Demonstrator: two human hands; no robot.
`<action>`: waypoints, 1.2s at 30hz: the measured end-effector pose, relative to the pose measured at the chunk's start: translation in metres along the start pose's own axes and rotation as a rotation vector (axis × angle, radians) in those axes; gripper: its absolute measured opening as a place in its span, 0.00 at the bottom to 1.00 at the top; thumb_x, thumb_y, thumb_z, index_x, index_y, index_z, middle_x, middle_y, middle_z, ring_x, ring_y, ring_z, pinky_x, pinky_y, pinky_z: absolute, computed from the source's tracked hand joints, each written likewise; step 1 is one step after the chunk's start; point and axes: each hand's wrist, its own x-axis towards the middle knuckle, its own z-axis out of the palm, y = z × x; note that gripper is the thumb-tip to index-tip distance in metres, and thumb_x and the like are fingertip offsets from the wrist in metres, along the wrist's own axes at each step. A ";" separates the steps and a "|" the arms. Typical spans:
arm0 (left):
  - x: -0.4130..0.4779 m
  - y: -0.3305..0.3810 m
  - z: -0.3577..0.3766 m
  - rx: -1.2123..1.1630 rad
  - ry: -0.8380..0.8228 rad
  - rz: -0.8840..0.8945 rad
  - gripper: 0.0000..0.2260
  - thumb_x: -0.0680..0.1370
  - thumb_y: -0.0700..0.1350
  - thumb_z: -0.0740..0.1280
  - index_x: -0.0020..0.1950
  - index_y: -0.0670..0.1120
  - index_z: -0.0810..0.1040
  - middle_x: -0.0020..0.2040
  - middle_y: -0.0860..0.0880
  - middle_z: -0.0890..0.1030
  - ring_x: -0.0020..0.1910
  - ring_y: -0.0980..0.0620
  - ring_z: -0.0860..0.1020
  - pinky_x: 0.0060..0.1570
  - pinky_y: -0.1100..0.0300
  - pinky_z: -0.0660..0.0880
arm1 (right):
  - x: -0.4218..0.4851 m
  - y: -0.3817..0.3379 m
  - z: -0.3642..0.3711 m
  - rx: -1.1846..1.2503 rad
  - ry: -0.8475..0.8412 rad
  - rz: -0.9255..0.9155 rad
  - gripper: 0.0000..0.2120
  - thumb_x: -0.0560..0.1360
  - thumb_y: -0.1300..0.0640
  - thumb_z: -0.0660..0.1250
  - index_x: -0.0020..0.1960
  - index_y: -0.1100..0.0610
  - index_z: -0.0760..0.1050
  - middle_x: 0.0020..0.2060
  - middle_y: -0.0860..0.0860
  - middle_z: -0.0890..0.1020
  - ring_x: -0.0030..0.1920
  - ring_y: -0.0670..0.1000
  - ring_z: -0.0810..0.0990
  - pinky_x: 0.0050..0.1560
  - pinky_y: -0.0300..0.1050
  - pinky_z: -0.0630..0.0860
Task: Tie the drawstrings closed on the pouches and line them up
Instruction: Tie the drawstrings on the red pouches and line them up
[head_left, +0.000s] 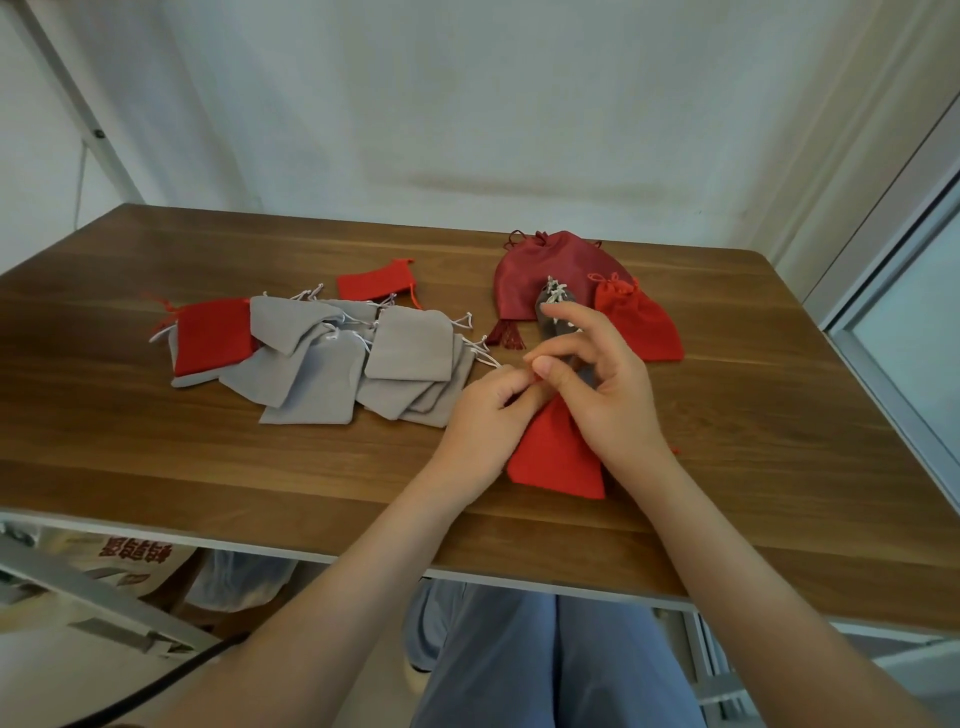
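A bright red pouch (557, 457) lies on the wooden table (260, 467) under both my hands. My left hand (485, 415) and my right hand (597, 379) meet at its top end, fingers curled and pinching its drawstring. Behind my right hand sit a large dark red pouch (540, 270) with a tassel, a small grey tied pouch (555, 301) and a red tied pouch (641, 322). To the left lies a loose heap of several grey pouches (332, 364), with a red pouch (213, 335) at its left and another red pouch (375, 281) behind it.
The table's front edge runs just below my forearms, with my legs in blue trousers (545, 665) under it. A white wall stands behind the table. A metal frame (883, 364) borders the right side. Bags (130, 566) sit on the floor at lower left.
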 end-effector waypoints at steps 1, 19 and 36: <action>0.000 0.001 0.000 -0.029 0.032 -0.011 0.10 0.80 0.49 0.63 0.50 0.49 0.83 0.43 0.47 0.80 0.44 0.51 0.77 0.46 0.52 0.73 | -0.001 0.001 0.000 0.004 0.005 0.039 0.21 0.75 0.65 0.67 0.63 0.49 0.69 0.45 0.50 0.83 0.49 0.43 0.80 0.54 0.32 0.70; -0.001 0.008 -0.001 -0.323 0.171 -0.047 0.13 0.81 0.44 0.61 0.42 0.53 0.83 0.36 0.56 0.79 0.41 0.57 0.78 0.47 0.59 0.73 | -0.006 0.015 -0.001 -0.404 -0.284 0.272 0.10 0.70 0.39 0.67 0.40 0.44 0.74 0.32 0.46 0.77 0.35 0.42 0.74 0.36 0.38 0.68; 0.003 -0.002 -0.001 -0.096 0.155 -0.050 0.09 0.81 0.44 0.61 0.44 0.50 0.78 0.33 0.54 0.79 0.35 0.58 0.75 0.41 0.59 0.71 | 0.001 0.005 0.000 0.258 -0.153 0.339 0.10 0.80 0.62 0.58 0.42 0.59 0.73 0.31 0.50 0.72 0.35 0.45 0.70 0.40 0.39 0.67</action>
